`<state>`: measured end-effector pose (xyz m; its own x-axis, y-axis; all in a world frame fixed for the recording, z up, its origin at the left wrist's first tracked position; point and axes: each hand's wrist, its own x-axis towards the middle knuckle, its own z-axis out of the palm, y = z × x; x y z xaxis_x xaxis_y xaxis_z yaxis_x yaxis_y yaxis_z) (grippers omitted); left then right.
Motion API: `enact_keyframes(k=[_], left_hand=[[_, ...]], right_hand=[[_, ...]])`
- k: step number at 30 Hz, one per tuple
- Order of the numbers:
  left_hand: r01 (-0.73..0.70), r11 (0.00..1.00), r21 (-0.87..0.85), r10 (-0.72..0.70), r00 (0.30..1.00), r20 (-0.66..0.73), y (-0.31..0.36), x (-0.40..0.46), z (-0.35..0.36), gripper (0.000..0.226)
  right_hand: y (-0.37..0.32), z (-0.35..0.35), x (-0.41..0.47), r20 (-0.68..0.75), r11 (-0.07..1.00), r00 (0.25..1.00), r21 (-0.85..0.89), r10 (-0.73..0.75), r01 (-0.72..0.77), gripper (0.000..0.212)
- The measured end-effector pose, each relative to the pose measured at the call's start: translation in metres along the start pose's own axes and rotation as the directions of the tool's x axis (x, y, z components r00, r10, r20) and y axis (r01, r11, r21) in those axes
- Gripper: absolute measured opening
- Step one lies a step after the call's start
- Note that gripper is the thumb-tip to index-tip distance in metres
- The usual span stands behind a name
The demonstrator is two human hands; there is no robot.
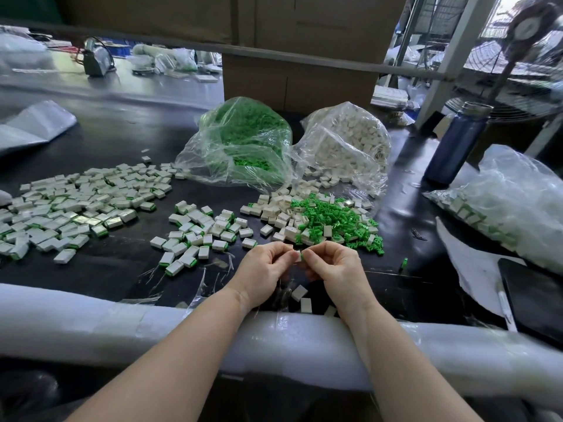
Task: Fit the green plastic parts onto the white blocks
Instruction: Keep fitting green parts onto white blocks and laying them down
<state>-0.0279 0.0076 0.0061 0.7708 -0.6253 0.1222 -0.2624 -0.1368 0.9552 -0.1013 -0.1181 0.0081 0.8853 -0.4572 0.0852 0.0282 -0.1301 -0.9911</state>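
White block (296,256) with green part (302,256) at its right end, held just near side of loose green parts pile (333,221); unfitted white blocks (278,208) left of pile.

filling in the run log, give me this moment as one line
left hand: pinches small white plastic block | right hand: presses small green plastic part onto block | loose green parts pile: beyond hands

Both forearms bare, reaching fwd, converging toward centre. Left hand (264,267): fingers curled, thumb and fingertips pinching a small white block (296,257). Right hand (332,267): fingers curled, thumb + index pinching a green part (302,256) against the block's end. Hands nearly touching at fingertips, wrists apart, knuckles up.
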Motion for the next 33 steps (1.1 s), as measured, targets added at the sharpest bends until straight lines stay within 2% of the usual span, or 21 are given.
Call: enact_keyframes(k=[4, 21, 26, 30, 33], left_hand=[[0.028, 0.999, -0.020, -0.027, 0.999, 0.041, 0.0036, -0.0023, -0.0009, 0.015], [0.014, 0.986, 0.167, -0.034, 0.993, 0.115, 0.0029, -0.0046, -0.0035, 0.023], [0.002, 0.991, 0.135, -0.013, 0.997, 0.082, 0.0021, -0.0031, -0.0017, 0.020], [-0.009, 0.997, 0.073, 0.008, 1.000, 0.018, 0.0017, -0.0010, 0.0025, 0.009], [-0.023, 0.998, 0.052, 0.022, 1.000, 0.011, -0.0010, -0.0009, 0.0027, 0.021]], right_hand=[[-0.0008, 0.0010, -0.0005, -0.012, 1.000, 1.000, -0.006, -0.003, 0.003, 0.012], [-0.0038, 0.0013, -0.0014, 0.070, 0.997, 0.997, -0.074, 0.043, -0.038, 0.016], [-0.0026, 0.0018, -0.0025, 0.037, 0.999, 0.999, -0.049, 0.013, -0.011, 0.014], [-0.0030, 0.0021, -0.0018, 0.000, 1.000, 1.000, 0.015, 0.006, -0.006, 0.007], [-0.0027, 0.0010, -0.0012, -0.019, 0.997, 1.000, 0.073, 0.010, -0.009, 0.009]])
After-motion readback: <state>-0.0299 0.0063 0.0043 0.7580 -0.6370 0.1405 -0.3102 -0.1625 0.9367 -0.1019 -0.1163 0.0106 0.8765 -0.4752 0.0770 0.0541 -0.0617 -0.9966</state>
